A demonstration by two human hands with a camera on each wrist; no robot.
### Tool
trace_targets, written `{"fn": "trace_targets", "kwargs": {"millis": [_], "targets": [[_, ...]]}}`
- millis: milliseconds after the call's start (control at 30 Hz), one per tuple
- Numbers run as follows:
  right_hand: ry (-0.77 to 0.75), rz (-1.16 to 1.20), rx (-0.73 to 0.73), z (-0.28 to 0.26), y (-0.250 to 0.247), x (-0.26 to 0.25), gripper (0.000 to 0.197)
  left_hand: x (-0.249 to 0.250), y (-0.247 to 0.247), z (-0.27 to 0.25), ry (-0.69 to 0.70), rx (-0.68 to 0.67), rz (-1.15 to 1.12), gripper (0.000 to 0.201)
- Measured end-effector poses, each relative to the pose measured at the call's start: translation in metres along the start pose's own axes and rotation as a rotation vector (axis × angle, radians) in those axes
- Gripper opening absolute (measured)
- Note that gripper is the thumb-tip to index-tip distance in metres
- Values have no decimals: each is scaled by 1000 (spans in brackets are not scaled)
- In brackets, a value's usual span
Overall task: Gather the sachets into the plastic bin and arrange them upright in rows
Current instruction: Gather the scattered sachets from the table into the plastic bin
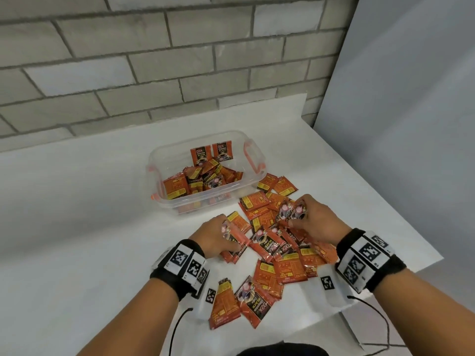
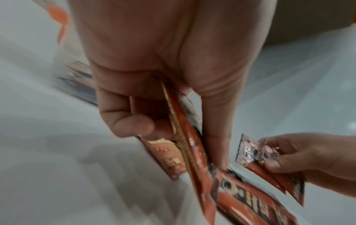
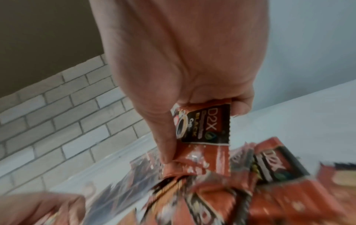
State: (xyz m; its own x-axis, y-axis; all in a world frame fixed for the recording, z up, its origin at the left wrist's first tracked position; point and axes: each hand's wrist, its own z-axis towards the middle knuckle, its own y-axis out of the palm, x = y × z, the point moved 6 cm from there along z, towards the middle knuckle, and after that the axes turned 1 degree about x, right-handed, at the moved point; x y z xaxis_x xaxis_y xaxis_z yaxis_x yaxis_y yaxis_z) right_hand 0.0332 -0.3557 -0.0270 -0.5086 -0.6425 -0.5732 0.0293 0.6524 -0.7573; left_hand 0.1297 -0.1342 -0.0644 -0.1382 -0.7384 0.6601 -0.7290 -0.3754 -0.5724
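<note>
the left hand (image 1: 214,236) is at the left edge of the sachet pile, fingers curled round a small stack of coffee sachets (image 2: 189,146); in the left wrist view the thumb (image 2: 215,121) presses the stack edge-on against the curled fingers (image 2: 133,124). the right hand (image 1: 317,218) is at the far right of the pile, thumb and fingers pinching a held sachet bundle (image 3: 204,137), lifted above the sachets below it; the front sachet reads "d2x" and "black".

the loose sachets (image 1: 280,255) lie flat and overlapping on the white table (image 1: 77,227), between the two hands and toward the person; a few more lie just beside the near right corner of the bin. the clear plastic bin (image 1: 177,201), with orange handle clips (image 1: 250,156), stands beyond the pile near the grey brick wall (image 1: 128,60). inside it, two upright sachets (image 1: 212,152) lean against the far wall side by side; the remaining binned sachets (image 1: 200,182) lie in a jumbled heap. each wrist carries a black band with printed marker tags (image 1: 190,263).
</note>
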Motion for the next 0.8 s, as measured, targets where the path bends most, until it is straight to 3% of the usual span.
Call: {"fn": "trace_targets", "kwargs": {"millis": [100,200,267,400,567,800], "targets": [[39,93,-2,22,-12,-9,49,-3,-13,7,-14,44,-61,40],[71,80,-33,47,-11,-20,48,1,-12,16,-56,42,41,66],[78,-55,-80,59,-4,-27,58,4,-9,22,-84,44,146,84],[84,-293,-127,69,8,-38,73,10,-10,30,-102,82,344,74],[92,-490,-125,71,10,-45,70,8,-8,33,-146,94,417,84],[108,-428,-167,72,16,-42,65,13,-3,38,-162,109,359,86]]}}
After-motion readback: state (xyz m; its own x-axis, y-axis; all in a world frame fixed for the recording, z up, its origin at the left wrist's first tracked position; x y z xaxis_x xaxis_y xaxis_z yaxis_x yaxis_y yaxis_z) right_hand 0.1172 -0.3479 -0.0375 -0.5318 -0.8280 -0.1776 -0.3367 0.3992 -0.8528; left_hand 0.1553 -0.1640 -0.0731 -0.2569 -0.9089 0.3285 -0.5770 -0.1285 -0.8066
